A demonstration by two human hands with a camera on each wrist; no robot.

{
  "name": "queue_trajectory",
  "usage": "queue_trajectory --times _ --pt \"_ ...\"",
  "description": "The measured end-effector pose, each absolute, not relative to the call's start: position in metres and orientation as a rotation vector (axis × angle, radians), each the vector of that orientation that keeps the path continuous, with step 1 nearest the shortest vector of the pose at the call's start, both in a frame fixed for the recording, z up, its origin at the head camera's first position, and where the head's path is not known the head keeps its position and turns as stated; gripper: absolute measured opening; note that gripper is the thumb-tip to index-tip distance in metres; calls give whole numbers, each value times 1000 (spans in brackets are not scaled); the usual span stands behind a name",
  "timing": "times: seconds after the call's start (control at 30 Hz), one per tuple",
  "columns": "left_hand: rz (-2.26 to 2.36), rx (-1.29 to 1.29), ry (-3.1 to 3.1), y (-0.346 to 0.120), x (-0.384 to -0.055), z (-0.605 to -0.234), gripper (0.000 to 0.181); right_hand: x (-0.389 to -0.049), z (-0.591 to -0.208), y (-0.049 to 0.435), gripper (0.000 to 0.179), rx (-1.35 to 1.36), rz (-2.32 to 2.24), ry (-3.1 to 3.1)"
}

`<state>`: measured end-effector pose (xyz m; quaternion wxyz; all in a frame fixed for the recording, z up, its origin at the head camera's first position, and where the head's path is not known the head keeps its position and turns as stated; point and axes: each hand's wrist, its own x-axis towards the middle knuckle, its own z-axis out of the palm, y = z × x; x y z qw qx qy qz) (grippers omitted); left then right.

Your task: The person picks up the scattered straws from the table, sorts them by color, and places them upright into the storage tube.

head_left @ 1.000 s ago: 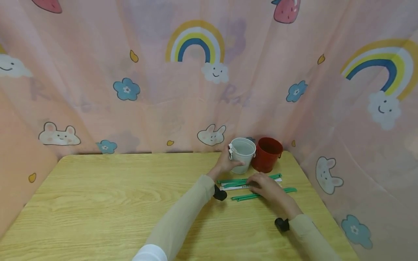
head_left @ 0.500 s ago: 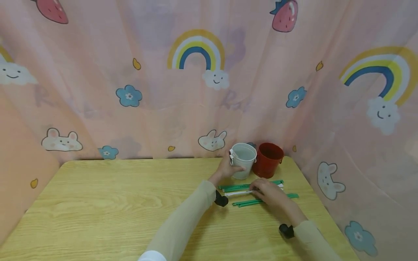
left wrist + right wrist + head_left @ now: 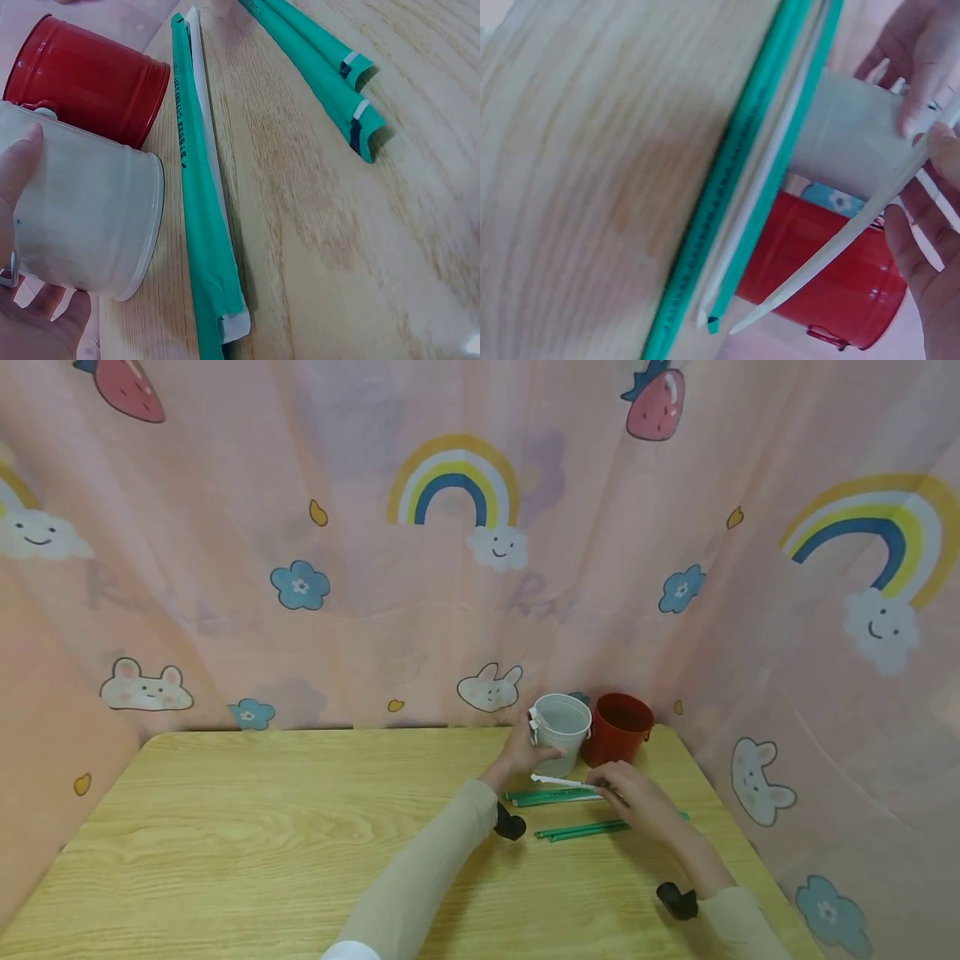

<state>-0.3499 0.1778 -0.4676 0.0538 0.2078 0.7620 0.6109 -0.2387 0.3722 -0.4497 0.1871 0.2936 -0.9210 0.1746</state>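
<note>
Left hand grips the white bucket, right hand pinches the white stick, which looks super light, kinda bendy, so I'd hold it mid-length.

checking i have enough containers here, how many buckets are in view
2. The white bucket is gripped by the left hand; the red bucket stands just right of it, near the table's far right corner. No others show.
</note>
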Motion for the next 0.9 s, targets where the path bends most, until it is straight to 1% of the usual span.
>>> queue_trajectory --times 0.27,0.43,0.73,0.9 --pt "1802 689 2380 176 -350 -467 81 -238 -433 372 31 758 542 -2504" --pt "1819 665 2355 175 -349 -466 81 -240 -423 371 35 724 588 -2458" --pt "1848 659 2323 176 -350 -468 81 -247 -400 364 37 725 777 -2195" --pt "1814 656 2350 176 -353 -471 81 -251 -390 357 35 658 840 -2126"
